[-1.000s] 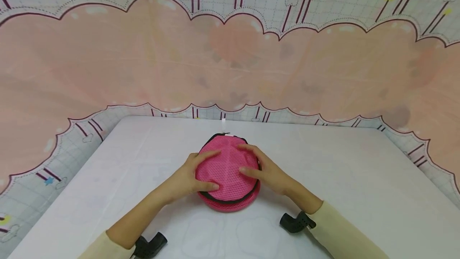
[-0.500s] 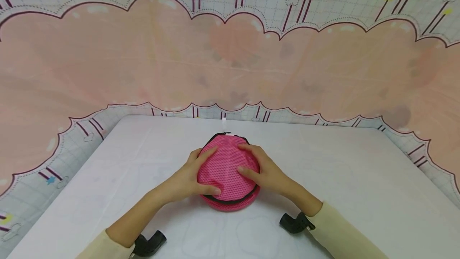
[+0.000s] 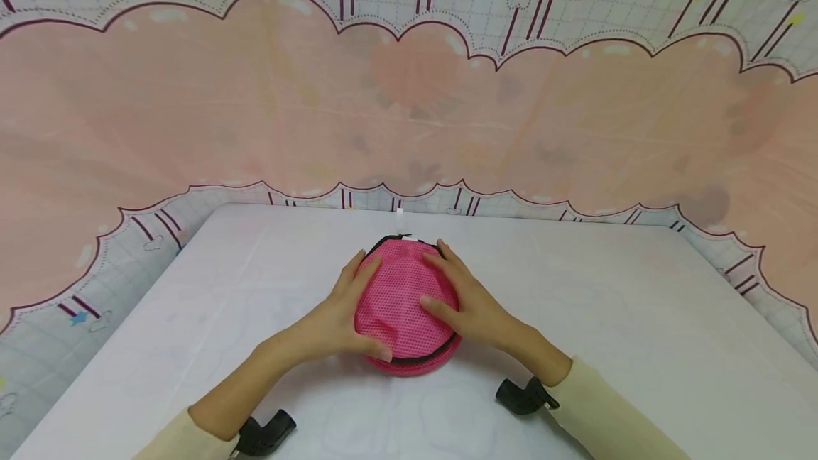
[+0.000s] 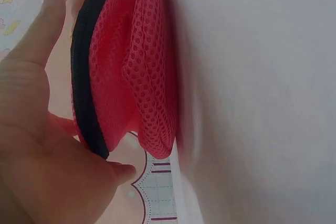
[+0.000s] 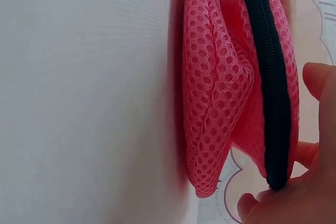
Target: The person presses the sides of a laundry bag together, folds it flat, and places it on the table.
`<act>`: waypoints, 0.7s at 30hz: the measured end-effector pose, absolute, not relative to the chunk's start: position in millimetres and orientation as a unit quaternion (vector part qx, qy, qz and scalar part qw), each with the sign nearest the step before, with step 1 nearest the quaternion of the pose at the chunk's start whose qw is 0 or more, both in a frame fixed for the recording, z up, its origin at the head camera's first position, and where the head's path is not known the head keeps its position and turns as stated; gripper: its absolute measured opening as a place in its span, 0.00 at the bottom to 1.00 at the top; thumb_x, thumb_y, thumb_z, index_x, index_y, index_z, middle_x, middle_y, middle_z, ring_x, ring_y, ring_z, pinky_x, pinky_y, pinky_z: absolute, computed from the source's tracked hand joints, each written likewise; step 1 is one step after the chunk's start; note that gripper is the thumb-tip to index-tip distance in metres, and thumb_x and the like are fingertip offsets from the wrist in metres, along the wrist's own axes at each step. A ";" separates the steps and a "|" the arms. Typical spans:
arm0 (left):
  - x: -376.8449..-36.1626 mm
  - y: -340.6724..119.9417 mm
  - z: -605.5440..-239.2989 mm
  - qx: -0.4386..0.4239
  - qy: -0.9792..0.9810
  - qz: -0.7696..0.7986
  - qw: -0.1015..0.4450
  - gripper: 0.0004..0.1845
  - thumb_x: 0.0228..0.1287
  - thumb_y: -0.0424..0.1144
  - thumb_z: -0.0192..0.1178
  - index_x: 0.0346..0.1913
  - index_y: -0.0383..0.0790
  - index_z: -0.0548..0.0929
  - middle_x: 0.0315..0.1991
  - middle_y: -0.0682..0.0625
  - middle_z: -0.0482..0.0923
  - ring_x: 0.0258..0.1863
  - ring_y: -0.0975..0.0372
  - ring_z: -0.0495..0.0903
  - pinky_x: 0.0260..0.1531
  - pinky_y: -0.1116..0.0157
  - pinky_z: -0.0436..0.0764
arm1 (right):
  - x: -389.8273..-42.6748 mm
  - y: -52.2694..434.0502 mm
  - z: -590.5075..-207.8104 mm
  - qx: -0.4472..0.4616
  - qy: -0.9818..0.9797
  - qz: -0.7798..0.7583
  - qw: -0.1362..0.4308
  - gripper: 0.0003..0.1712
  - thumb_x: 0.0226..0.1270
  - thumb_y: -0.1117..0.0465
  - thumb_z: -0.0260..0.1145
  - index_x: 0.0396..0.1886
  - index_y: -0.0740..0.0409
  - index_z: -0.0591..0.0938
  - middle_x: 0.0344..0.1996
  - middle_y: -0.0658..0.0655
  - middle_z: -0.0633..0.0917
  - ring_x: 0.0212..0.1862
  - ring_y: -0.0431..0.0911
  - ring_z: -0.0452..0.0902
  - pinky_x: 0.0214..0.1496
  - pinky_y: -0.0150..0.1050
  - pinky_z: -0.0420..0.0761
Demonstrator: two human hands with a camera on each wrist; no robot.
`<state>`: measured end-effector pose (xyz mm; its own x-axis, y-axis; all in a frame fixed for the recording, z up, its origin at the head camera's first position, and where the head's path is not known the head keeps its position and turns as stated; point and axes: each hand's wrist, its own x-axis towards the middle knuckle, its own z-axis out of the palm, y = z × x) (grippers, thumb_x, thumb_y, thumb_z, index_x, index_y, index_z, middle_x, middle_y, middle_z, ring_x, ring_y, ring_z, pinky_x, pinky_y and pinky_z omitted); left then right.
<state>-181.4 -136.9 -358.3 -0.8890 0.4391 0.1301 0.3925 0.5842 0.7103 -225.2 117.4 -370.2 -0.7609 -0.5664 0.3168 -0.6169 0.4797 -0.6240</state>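
A round pink mesh pouch (image 3: 399, 297) with a black zipper band lies flattened on the white table (image 3: 607, 318). My left hand (image 3: 332, 321) lies along its left side, fingers stretched toward the far edge and thumb on the near top. My right hand (image 3: 473, 307) mirrors it on the right side, thumb resting on the mesh. In the left wrist view the pouch (image 4: 142, 77) shows folded mesh layers against the table, with the left hand (image 4: 37, 145) at the zipper band. The right wrist view shows the pouch (image 5: 220, 87) edge-on and the right hand (image 5: 310, 182) by the zipper.
Black wrist-camera mounts (image 3: 265, 431) (image 3: 520, 396) sit under both cream sleeves. A pink and grid-patterned cloth backdrop (image 3: 409, 105) rises behind and around the table. A small white tab (image 3: 399, 215) stands at the table's far edge.
Both hands slid from the top of the pouch out to its sides, fingers reaching further toward the far edge. The pouch looks a little narrower between them.
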 end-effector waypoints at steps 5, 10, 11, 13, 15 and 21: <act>-179.6 -135.3 -362.9 0.264 0.898 0.353 0.013 0.72 0.31 0.54 0.81 0.76 0.47 0.41 0.74 0.40 0.26 0.71 0.40 0.39 0.59 0.40 0.64 | -224.1 116.4 -370.6 0.344 -0.860 0.375 0.035 0.40 0.66 0.50 0.64 0.74 0.49 0.58 0.74 0.59 0.50 0.73 0.57 0.48 0.65 0.61 0.61; -179.2 -134.9 -364.4 0.261 0.904 0.338 0.022 0.73 0.30 0.53 0.82 0.77 0.51 0.41 0.74 0.40 0.27 0.72 0.42 0.39 0.58 0.41 0.65 | -224.8 116.0 -371.7 0.345 -0.865 0.364 0.025 0.43 0.66 0.48 0.64 0.75 0.49 0.56 0.74 0.60 0.51 0.74 0.54 0.42 0.66 0.61 0.59; -179.1 -134.9 -364.6 0.259 0.905 0.337 0.025 0.72 0.31 0.53 0.82 0.77 0.51 0.41 0.74 0.39 0.27 0.72 0.42 0.39 0.58 0.41 0.66 | -224.8 116.0 -371.7 0.345 -0.865 0.363 0.022 0.43 0.65 0.48 0.64 0.76 0.49 0.56 0.74 0.60 0.51 0.74 0.54 0.42 0.66 0.61 0.59; -178.5 -134.6 -365.0 0.256 0.906 0.336 0.032 0.72 0.31 0.52 0.82 0.77 0.53 0.40 0.74 0.39 0.27 0.72 0.42 0.39 0.58 0.42 0.67 | -224.8 116.1 -372.3 0.347 -0.864 0.364 0.016 0.44 0.65 0.48 0.64 0.76 0.49 0.56 0.74 0.61 0.52 0.74 0.55 0.43 0.65 0.61 0.60; -177.9 -134.0 -366.2 0.255 0.906 0.335 0.036 0.72 0.32 0.51 0.82 0.77 0.54 0.40 0.74 0.39 0.27 0.72 0.42 0.40 0.57 0.42 0.68 | -224.5 116.0 -372.7 0.346 -0.864 0.365 0.006 0.44 0.65 0.48 0.64 0.76 0.49 0.56 0.74 0.62 0.51 0.73 0.56 0.45 0.64 0.60 0.62; -177.3 -133.2 -371.9 0.261 0.904 0.336 0.033 0.70 0.34 0.48 0.81 0.77 0.53 0.42 0.74 0.37 0.30 0.71 0.42 0.41 0.57 0.44 0.68 | -223.1 115.0 -374.4 0.343 -0.862 0.370 -0.038 0.45 0.63 0.46 0.65 0.76 0.43 0.54 0.74 0.61 0.49 0.72 0.55 0.48 0.63 0.57 0.66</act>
